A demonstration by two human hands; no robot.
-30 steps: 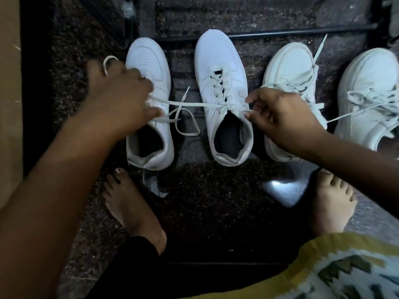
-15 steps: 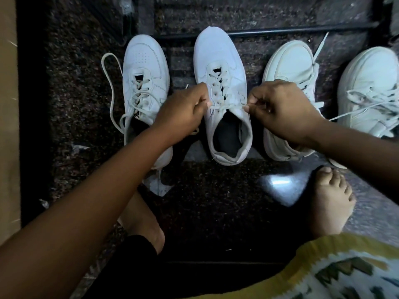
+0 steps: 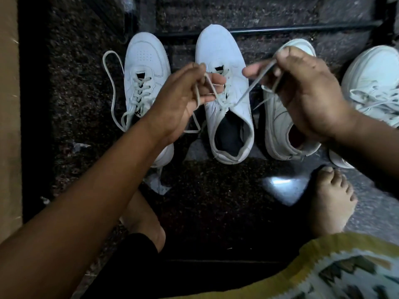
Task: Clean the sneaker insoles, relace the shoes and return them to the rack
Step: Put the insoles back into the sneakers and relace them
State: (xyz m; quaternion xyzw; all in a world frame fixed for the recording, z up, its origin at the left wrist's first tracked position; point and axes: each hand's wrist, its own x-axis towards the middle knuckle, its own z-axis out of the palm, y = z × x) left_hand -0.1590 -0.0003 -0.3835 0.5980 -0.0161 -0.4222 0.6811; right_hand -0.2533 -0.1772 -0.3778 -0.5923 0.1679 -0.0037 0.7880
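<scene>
Several white sneakers stand in a row on the dark floor, toes pointing away. Both hands are over the second sneaker (image 3: 222, 50). My left hand (image 3: 183, 100) holds a loop of its white lace (image 3: 208, 87) between thumb and fingers. My right hand (image 3: 302, 87) pinches the other lace end (image 3: 254, 83), pulled up and to the right from the eyelets. The leftmost sneaker (image 3: 144, 59) is laced, with a loose lace trailing to its left. A third sneaker (image 3: 278, 126) lies partly hidden under my right hand, and a fourth sneaker (image 3: 375, 72) sits at the right edge.
A black metal rack bar (image 3: 280, 29) runs behind the shoe toes. My bare feet (image 3: 332, 201) rest on the speckled floor in front of the shoes. A tan wall or panel (image 3: 8, 104) borders the left. Small paper scraps (image 3: 157, 184) lie near the leftmost shoe.
Both hands rose off the second sneaker's tongue, lifting the lace ends; the left now holds a loop, the right has drawn its end up and right.
</scene>
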